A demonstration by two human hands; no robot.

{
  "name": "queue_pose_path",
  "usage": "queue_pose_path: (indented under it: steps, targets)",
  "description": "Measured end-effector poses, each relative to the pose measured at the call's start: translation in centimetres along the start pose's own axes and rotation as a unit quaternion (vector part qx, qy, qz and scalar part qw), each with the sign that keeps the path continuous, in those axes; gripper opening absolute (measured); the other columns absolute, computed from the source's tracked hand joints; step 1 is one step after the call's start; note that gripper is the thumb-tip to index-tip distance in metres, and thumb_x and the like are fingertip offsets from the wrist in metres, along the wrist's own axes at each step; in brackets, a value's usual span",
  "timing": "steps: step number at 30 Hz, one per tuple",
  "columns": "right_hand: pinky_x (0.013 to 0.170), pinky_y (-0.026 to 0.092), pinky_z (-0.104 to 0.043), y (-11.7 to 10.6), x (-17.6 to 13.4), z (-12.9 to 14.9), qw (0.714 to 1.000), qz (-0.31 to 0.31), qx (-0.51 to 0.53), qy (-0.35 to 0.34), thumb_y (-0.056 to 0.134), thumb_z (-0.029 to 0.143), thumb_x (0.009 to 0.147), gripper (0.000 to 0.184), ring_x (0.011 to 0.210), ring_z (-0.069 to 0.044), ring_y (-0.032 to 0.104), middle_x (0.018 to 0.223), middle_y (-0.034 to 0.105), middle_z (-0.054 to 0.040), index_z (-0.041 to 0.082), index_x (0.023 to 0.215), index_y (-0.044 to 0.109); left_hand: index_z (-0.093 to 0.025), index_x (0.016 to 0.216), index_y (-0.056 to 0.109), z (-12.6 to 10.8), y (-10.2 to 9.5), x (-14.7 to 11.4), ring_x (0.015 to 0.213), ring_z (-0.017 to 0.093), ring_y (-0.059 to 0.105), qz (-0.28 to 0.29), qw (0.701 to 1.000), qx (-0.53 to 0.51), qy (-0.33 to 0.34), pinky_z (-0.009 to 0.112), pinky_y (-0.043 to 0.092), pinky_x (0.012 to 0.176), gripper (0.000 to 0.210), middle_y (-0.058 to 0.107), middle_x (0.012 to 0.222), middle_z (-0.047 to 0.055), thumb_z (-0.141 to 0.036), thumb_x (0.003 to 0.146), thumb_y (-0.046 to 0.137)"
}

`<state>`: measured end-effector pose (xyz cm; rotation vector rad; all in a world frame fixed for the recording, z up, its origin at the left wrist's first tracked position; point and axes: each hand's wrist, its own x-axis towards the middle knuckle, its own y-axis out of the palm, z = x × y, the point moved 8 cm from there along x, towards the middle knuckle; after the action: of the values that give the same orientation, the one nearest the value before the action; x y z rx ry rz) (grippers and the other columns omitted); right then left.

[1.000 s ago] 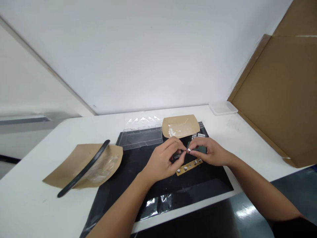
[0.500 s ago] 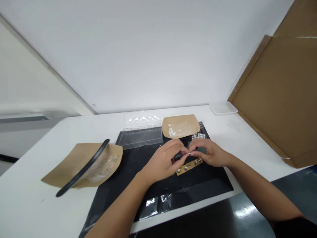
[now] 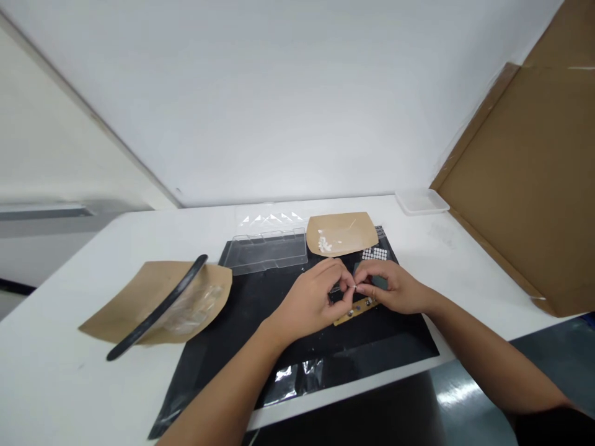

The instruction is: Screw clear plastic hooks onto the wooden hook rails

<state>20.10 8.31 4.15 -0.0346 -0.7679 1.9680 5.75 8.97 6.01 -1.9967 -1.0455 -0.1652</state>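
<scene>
My left hand (image 3: 320, 294) and my right hand (image 3: 390, 286) meet above the black mat (image 3: 246, 328), thumbs and forefingers pinched together. Between the fingertips is a tiny pale piece (image 3: 356, 287), too small to name. Just below the hands lies a yellowish strip (image 3: 344, 318) with small shiny, gem-like bits on it, partly covered by the fingers. A dark green, flat thing (image 3: 380, 282) shows behind my right fingers. Beyond it is a sheet of white round dots (image 3: 374, 254).
Behind the hands stands a brown paper tray (image 3: 348, 235) with small white bits, beside a clear plastic tray (image 3: 269, 251). At left, a black curved strip (image 3: 158, 310) lies across another brown paper tray (image 3: 125, 297) holding clear bags. A translucent box (image 3: 422, 202) and cardboard (image 3: 520, 186) are at right.
Both hands stay pinched together at nearly the same spot. My left fingers have shifted slightly and cover more of the yellowish strip. The view has moved a little.
</scene>
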Motion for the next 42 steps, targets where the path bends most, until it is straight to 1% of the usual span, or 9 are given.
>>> queue_pose_path:
  steps: [5,9,11,13,19,24,27,32,42]
  targets:
    - [0.080,0.057,-0.035,-0.2,-0.1,1.5,0.995,-0.042,-0.036,-0.084,0.066,0.028,0.104,0.013,0.084,-0.017,0.066,0.101,0.073,-0.0053,0.023,0.114,0.072,-0.019,0.092,0.064,0.0,-0.9,0.0,0.085,0.015,0.066,-0.051,0.999,-0.011,0.010,0.020,0.051,0.055,0.003,0.069,0.096,0.005,-0.017,0.093,0.066]
    - [0.084,0.058,-0.035,-0.6,-0.1,1.2,0.996,-0.057,-0.006,-0.073,0.066,0.029,0.104,0.012,0.091,-0.017,0.071,0.099,0.076,-0.0048,0.023,0.110,0.074,-0.019,0.094,0.066,0.0,-0.9,-0.1,0.085,0.014,0.067,-0.067,0.997,-0.017,0.025,0.017,0.051,0.050,0.002,0.070,0.103,0.008,-0.018,0.093,0.067]
    - [0.084,0.058,-0.034,-0.7,-0.1,1.0,0.997,-0.052,0.005,-0.058,0.065,0.031,0.105,0.012,0.090,-0.017,0.072,0.098,0.076,-0.0043,0.023,0.107,0.075,-0.019,0.096,0.067,-0.2,-0.8,-0.2,0.087,0.015,0.067,-0.073,0.997,-0.012,0.038,0.016,0.053,0.051,0.003,0.070,0.101,0.008,-0.017,0.094,0.067]
    - [0.082,0.058,-0.033,-1.0,-0.2,0.9,0.996,-0.069,0.005,-0.060,0.066,0.031,0.105,0.012,0.088,-0.017,0.071,0.096,0.076,-0.0041,0.023,0.106,0.075,-0.019,0.099,0.069,-0.4,-0.9,-0.3,0.092,0.017,0.067,-0.086,0.995,-0.007,0.056,0.016,0.054,0.051,0.005,0.070,0.100,0.008,-0.017,0.095,0.067]
    - [0.082,0.058,-0.034,-1.8,-0.7,1.4,0.979,-0.162,-0.050,-0.112,0.069,0.023,0.103,0.006,0.089,-0.018,0.072,0.095,0.077,-0.0047,0.024,0.102,0.075,-0.021,0.115,0.078,-0.9,-1.6,-0.3,0.095,0.018,0.069,-0.137,0.987,-0.024,0.080,0.015,0.053,0.046,0.023,0.073,0.102,0.009,-0.014,0.095,0.070]
    - [0.078,0.061,-0.034,-1.9,-1.1,2.3,0.962,-0.204,-0.108,-0.144,0.068,0.019,0.102,0.009,0.088,-0.019,0.073,0.094,0.077,-0.0056,0.024,0.101,0.075,-0.022,0.108,0.082,-1.4,-2.0,-0.3,0.088,0.017,0.074,-0.180,0.980,-0.029,0.082,0.015,0.051,0.043,0.019,0.078,0.094,0.007,-0.014,0.094,0.073]
    - [0.076,0.062,-0.034,-2.0,-1.3,2.9,0.953,-0.222,-0.133,-0.161,0.067,0.017,0.101,0.012,0.087,-0.020,0.074,0.094,0.078,-0.0059,0.024,0.103,0.076,-0.023,0.107,0.082,-1.4,-1.9,-0.2,0.085,0.016,0.074,-0.183,0.979,-0.031,0.079,0.017,0.054,0.046,0.019,0.079,0.092,0.006,-0.013,0.094,0.073]
    - [0.075,0.063,-0.035,-1.9,-1.4,3.0,0.945,-0.229,-0.162,-0.167,0.068,0.015,0.100,0.013,0.086,-0.020,0.075,0.094,0.080,-0.0063,0.024,0.104,0.076,-0.023,0.107,0.081,-1.5,-1.8,-0.3,0.084,0.015,0.074,-0.180,0.980,-0.015,0.087,0.026,0.065,0.063,0.017,0.080,0.094,0.005,-0.012,0.096,0.073]
    - [0.075,0.061,-0.035,-1.7,-1.8,3.1,0.928,-0.247,-0.223,-0.166,0.070,0.014,0.099,0.016,0.089,-0.019,0.079,0.099,0.084,-0.0024,0.028,0.106,0.076,-0.023,0.099,0.081,-1.9,-2.0,-0.1,0.084,0.017,0.074,-0.185,0.980,-0.008,0.072,0.031,0.066,0.069,0.013,0.079,0.088,0.003,-0.012,0.093,0.076]
